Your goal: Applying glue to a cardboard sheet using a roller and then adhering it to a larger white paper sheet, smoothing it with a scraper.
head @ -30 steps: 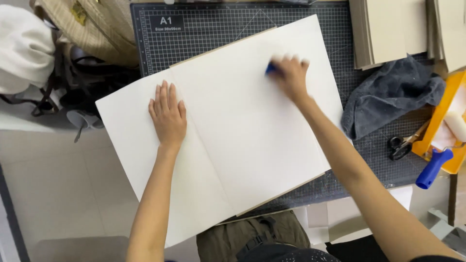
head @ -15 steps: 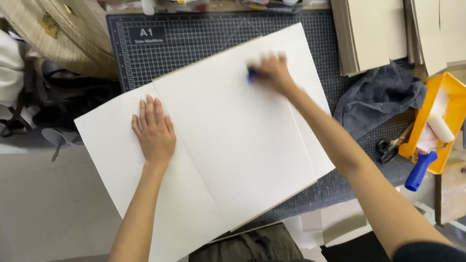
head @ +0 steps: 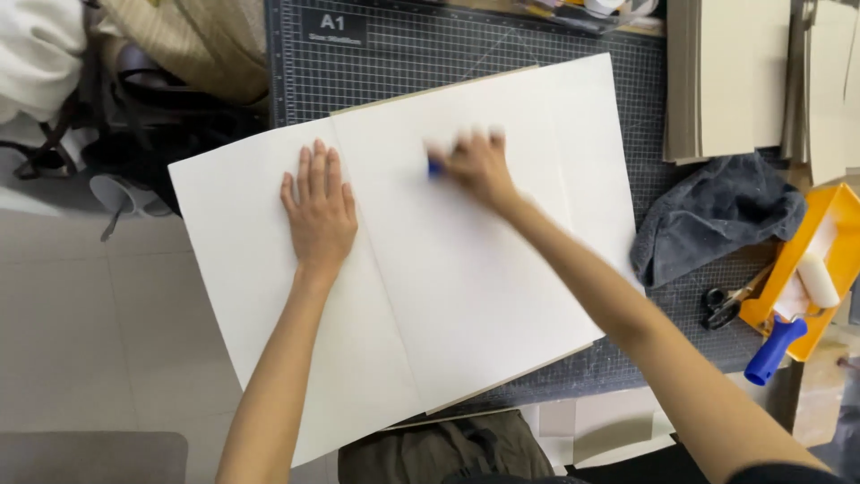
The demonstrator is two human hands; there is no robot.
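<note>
Seen from above, the person's two bare forearms reached up from the bottom edge over a large white sheet (head: 484,296) that lay on a dark gridded cutting mat (head: 394,63). The sheet sat at a slant, its left part hanging off the mat over the pale tiled floor (head: 98,314), and a thin brown board edge showed beneath it along its top and lower right sides.

The left hand (head: 319,211) lay flat, palm down, fingers together and extended, pressing on the left half of the sheet beside a faint crease. It gripped nothing.

Farther up and to the right, the right hand (head: 477,166) was blurred. Its fingers were curled down around a small blue tool (head: 434,167), of which only a sliver showed at the fingertips, pressed against the sheet near its middle top.

To the right, on the mat, a crumpled dark grey cloth (head: 717,220) lay just beside the sheet's right edge. Near it were black scissors (head: 727,303) and an orange tray (head: 838,224) holding a white roller with a blue handle (head: 778,348).

At the far right, stacks of grey board (head: 730,76) stood along the mat's top. At the far left, bags and white fabric (head: 40,54) were heaped.
</note>
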